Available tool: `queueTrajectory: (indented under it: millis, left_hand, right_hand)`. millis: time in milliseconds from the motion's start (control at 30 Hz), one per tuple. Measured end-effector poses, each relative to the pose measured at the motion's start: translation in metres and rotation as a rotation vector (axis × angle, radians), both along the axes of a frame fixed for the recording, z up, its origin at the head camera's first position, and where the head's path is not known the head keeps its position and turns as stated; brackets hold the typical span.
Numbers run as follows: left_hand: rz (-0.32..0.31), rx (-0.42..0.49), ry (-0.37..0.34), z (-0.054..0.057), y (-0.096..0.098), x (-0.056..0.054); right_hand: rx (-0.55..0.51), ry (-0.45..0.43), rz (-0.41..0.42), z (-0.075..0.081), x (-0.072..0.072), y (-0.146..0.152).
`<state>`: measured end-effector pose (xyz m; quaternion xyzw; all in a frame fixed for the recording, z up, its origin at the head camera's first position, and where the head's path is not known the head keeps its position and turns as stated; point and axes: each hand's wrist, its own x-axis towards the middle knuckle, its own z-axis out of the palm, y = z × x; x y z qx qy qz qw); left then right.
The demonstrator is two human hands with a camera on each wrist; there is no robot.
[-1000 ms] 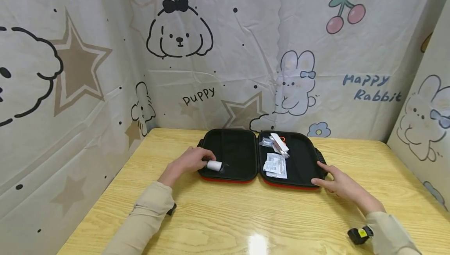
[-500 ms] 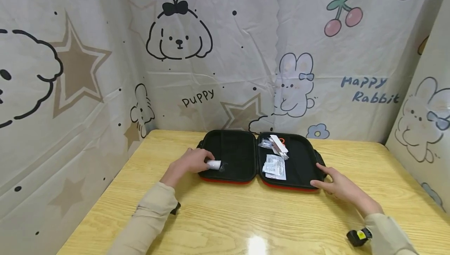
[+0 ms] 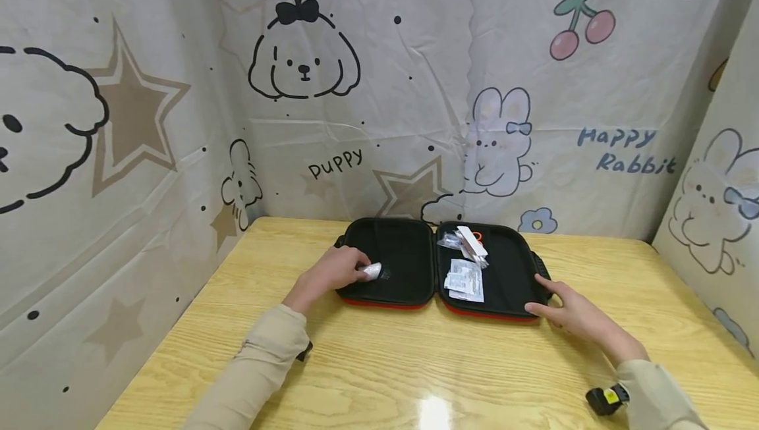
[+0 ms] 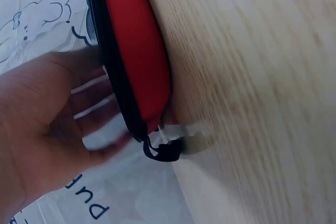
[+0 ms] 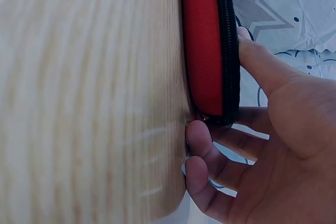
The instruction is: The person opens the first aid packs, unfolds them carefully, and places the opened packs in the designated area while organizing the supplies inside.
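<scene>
A black-lined zip case (image 3: 409,259) with a red outside lies unfolded on the table. Inside its left half, my left hand (image 3: 337,268) holds a small white roll (image 3: 372,270) in clear wrapping, seemingly a bandage roll. From the left wrist, the left hand (image 4: 47,124) reaches behind the case wall, which hides the roll. My right hand (image 3: 574,311) grips the case's front right corner. Its thumb lies on the rim and its fingers curl by the corner in the right wrist view. White sachets (image 3: 465,280) and a bundle of slim white packets (image 3: 472,244) lie in the right half.
An orange-looped item (image 3: 477,236) and a clear packet (image 3: 450,240) lie near the packets. The wooden table (image 3: 379,357) runs to a printed cloth (image 3: 379,87) behind and at both sides. A zip pull (image 4: 165,150) hangs off the case corner.
My left hand has shifted a little right and inward with the white roll, which now tilts upward at its right end. The right hand stays at the case corner.
</scene>
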<state>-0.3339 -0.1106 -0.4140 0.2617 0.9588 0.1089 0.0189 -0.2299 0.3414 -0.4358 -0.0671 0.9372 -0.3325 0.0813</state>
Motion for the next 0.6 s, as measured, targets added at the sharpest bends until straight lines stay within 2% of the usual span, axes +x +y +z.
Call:
queueTrajectory:
  millis: [200, 300, 367, 433, 600]
  left_hand:
    - [-0.15, 0.144, -0.14, -0.003, -0.009, -0.007]
    - [-0.219, 0.159, -0.184, -0.003, -0.01, -0.008]
    - [-0.239, 0.168, -0.195, -0.003, -0.009, -0.008]
    - [-0.237, 0.184, -0.208, -0.005, -0.007, -0.008]
    - [-0.116, 0.229, -0.259, -0.006, -0.007, -0.006]
  right_hand:
    - [0.007, -0.008, 0.002, 0.001, 0.0, 0.001]
    - [0.009, -0.023, 0.0, 0.002, 0.0, 0.001]
    - [0.008, -0.029, -0.002, 0.002, -0.001, 0.002]
    - [0.006, -0.027, 0.0, 0.002, -0.001, 0.002]
    - [0.006, -0.02, 0.001, 0.0, -0.001, 0.001]
